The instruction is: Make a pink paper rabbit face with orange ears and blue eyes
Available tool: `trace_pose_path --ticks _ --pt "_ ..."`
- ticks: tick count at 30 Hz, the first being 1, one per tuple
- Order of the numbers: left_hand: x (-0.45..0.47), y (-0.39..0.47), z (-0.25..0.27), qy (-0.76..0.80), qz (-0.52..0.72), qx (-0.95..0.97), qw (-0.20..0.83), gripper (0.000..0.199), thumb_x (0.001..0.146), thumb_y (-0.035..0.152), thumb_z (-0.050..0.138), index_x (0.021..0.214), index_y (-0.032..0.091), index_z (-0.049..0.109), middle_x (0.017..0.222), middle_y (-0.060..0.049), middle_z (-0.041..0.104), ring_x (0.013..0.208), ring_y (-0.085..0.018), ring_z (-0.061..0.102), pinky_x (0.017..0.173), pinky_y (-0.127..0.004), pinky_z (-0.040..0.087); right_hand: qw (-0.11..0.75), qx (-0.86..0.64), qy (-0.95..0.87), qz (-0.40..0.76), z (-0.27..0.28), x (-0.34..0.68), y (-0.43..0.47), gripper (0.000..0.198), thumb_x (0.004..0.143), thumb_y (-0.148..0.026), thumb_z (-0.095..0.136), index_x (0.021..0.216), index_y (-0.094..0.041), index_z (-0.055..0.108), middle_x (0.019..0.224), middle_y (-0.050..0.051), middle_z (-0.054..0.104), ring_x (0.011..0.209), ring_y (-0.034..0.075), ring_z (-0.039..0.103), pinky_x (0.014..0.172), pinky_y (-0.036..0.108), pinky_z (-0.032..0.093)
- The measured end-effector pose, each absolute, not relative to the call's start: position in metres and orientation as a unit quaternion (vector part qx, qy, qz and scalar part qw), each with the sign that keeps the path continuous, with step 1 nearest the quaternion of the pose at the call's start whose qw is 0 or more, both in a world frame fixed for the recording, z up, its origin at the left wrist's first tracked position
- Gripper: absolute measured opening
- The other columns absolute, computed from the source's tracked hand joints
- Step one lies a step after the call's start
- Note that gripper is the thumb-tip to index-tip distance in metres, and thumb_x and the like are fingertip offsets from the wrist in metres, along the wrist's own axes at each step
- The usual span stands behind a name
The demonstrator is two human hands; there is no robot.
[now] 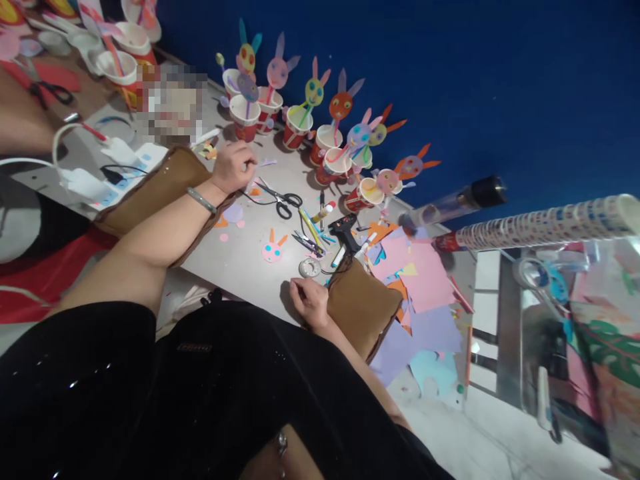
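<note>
My left hand [234, 167] is curled into a loose fist over the far part of the table, its forearm across a brown cushion [157, 197]. Just right of it lie black-handled scissors [281, 202]. My right hand [310, 301], fingers also curled in, rests at the near table edge beside another brown cushion [365, 307]. I see nothing in either hand. Between them, flat on the table, is a pink paper rabbit head [273, 251] with blue eyes and orange ears. Close to the right hand are a roll of tape [309, 268], small scissors [306, 244] and a black glue gun [346, 233].
Paper cups [297, 130] with paper rabbit heads line the blue wall. Coloured paper sheets [425, 273] pile at the right, below a long stack of cups [540, 223]. A power strip [133, 177] with plugs stands left. Another person's arm [25, 120] reaches in at far left.
</note>
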State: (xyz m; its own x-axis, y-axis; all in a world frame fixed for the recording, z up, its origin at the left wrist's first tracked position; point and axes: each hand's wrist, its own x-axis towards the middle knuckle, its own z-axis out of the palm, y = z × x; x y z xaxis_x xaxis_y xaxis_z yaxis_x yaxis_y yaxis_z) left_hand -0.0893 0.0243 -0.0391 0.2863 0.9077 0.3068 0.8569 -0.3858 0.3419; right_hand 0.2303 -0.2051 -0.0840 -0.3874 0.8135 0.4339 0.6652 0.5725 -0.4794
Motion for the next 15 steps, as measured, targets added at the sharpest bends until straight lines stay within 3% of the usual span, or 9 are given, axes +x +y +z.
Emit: trace_pose_path --ticks 6,15 --pt "-0.085 0.036 -0.059 0.564 0.294 0.771 0.038 0.019 0.085 0.016 0.052 0.087 0.02 0.071 0.1 -0.008 0.074 0.099 -0.022 0.064 0.093 -0.042 0.048 0.348 -0.432 -0.827 0.089 -0.085 0.231 -0.204 0.016 0.099 -0.02 0.057 0.088 -0.019 0.07 0.06 0.0 0.064 0.052 0.01 0.056 0.056 0.023 0.044" --pt "-0.081 0.044 -0.073 0.533 0.376 0.756 0.047 0.016 0.077 0.007 0.059 0.073 0.022 0.061 0.085 -0.006 0.07 0.089 -0.021 0.063 0.086 -0.037 0.05 0.327 -0.421 -0.846 -0.006 -0.083 0.226 -0.203 0.007 0.096 -0.017 0.062 0.092 -0.018 0.068 0.059 -0.002 0.061 0.053 0.011 0.052 0.057 0.025 0.041"
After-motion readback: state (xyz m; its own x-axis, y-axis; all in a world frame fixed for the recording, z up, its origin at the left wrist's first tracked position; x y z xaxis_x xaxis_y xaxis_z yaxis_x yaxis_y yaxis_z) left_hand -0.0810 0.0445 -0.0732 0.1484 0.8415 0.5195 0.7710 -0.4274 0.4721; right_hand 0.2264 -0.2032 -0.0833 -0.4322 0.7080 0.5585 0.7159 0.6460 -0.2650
